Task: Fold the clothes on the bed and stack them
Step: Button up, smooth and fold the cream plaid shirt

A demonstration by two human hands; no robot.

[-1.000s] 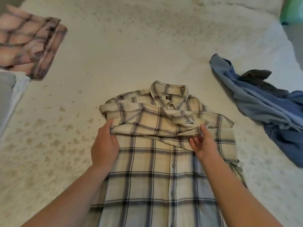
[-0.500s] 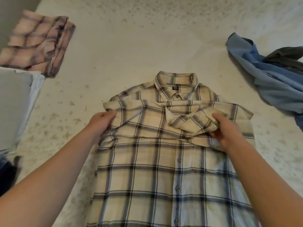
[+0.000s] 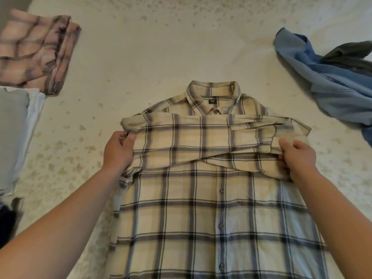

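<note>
The left hand has its fingers curled round the left edge of the folded sleeves, thumb on top. The right hand pinches the right edge of the same fold, fingers tucked under the cloth. Both grip the cream plaid shirt, which lies face up, buttoned, collar away, on the pale speckled bed. A folded pink plaid shirt sits far left; crumpled blue clothes lie far right

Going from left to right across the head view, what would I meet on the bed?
Folded pink plaid shirt → left hand → cream plaid shirt → right hand → crumpled blue garment.
</note>
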